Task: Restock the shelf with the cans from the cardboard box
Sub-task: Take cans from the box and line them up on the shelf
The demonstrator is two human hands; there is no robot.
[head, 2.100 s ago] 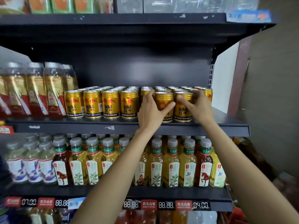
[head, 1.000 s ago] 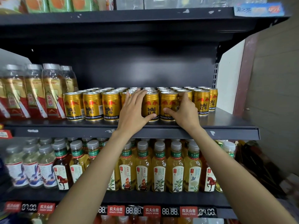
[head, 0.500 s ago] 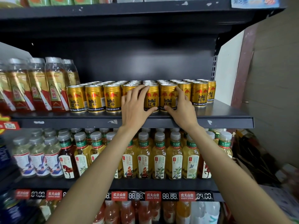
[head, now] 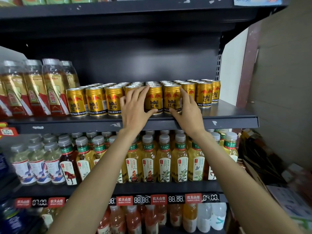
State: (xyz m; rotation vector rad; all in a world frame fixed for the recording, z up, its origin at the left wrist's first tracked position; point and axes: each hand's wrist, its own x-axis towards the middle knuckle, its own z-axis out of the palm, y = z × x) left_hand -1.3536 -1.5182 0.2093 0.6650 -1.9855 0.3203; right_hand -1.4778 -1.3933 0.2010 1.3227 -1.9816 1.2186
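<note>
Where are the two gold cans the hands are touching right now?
Head view, centre: the two gold cans stand at the middle shelf's front edge, between the left hand and right hand.

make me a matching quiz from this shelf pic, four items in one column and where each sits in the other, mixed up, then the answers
Items
1. gold cans
2. red and gold bottles
3. green-capped tea bottles
4. price tags

Places
A. shelf below the cans
B. front edge of the tea shelf
C. middle shelf, between the left hand and right hand and to both sides
D. middle shelf, far left

Pairs: 1-C, 2-D, 3-A, 4-B
</note>
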